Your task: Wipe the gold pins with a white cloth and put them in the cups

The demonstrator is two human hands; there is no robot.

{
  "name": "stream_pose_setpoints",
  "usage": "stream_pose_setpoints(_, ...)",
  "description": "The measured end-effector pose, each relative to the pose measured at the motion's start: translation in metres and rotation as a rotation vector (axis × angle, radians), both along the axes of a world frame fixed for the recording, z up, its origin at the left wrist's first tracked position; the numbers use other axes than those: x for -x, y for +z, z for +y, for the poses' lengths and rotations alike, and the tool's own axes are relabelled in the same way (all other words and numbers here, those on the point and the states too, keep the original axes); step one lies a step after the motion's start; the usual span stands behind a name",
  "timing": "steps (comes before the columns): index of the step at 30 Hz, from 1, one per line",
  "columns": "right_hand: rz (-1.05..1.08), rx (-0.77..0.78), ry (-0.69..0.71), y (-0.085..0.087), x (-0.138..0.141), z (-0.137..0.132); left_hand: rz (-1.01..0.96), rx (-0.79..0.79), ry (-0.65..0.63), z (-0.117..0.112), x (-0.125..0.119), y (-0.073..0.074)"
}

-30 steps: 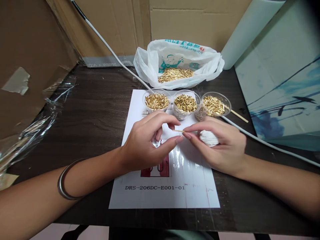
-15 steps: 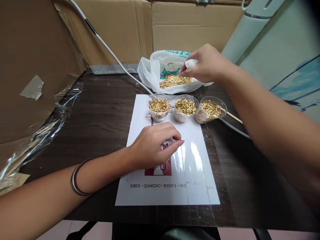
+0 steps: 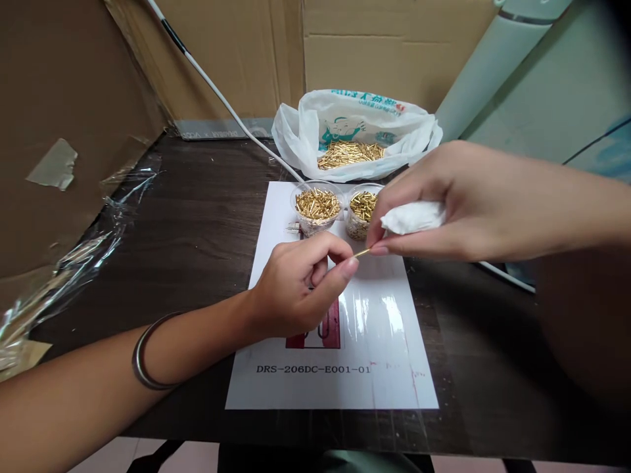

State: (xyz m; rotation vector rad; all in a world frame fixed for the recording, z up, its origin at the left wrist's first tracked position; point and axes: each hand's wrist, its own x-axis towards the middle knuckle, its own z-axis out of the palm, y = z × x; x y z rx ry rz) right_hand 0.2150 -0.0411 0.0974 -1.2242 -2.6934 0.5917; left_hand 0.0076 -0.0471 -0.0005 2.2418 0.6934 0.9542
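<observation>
A thin gold-coloured metal pin [image 3: 362,253] spans the gap between my two hands over the white sheet. My left hand [image 3: 300,282] has thumb and forefinger closed at the pin's left end. At its other end, the fingertips of my right hand [image 3: 444,197] pinch it. A crumpled white tissue or cloth [image 3: 414,217] is also tucked in my right hand. Behind the hands are a clear plastic cup [image 3: 318,209] and a second cup [image 3: 362,209], both filled with short gold pieces; my right hand partly covers the second.
A white plastic bag [image 3: 409,154] lies open at the back with many gold pins [image 3: 350,155] inside. The printed white sheet [image 3: 315,391] lies on the dark table [image 3: 187,217]. A white cable [image 3: 221,98] runs behind; cardboard [image 3: 359,52] stands at the back and left.
My right hand has come from the bag towards me, bringing a gold pin to my left fingertips. It now hides the third cup. My left hand has barely moved.
</observation>
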Motion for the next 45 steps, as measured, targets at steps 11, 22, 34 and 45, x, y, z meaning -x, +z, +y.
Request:
stream_pose_setpoints(11, 0.008, -0.083, 0.060, -0.011, -0.001, 0.006, 0.042, -0.039, 0.042, 0.001, -0.001, 0.002)
stream_pose_setpoints(22, 0.026, -0.078, 0.061, -0.013, 0.000, 0.007, 0.060, -0.027, 0.046, 0.001, -0.002, 0.002)
stream_pose_setpoints(34, 0.070, -0.106, 0.104, -0.013, 0.005, 0.004, 0.050, -0.046, 0.029, 0.001, -0.001, 0.000)
stream_pose_setpoints(45, -0.025, -0.248, -0.574, -0.012, -0.031, 0.092, 0.157, -0.040, -0.073, 0.003, -0.006, -0.002)
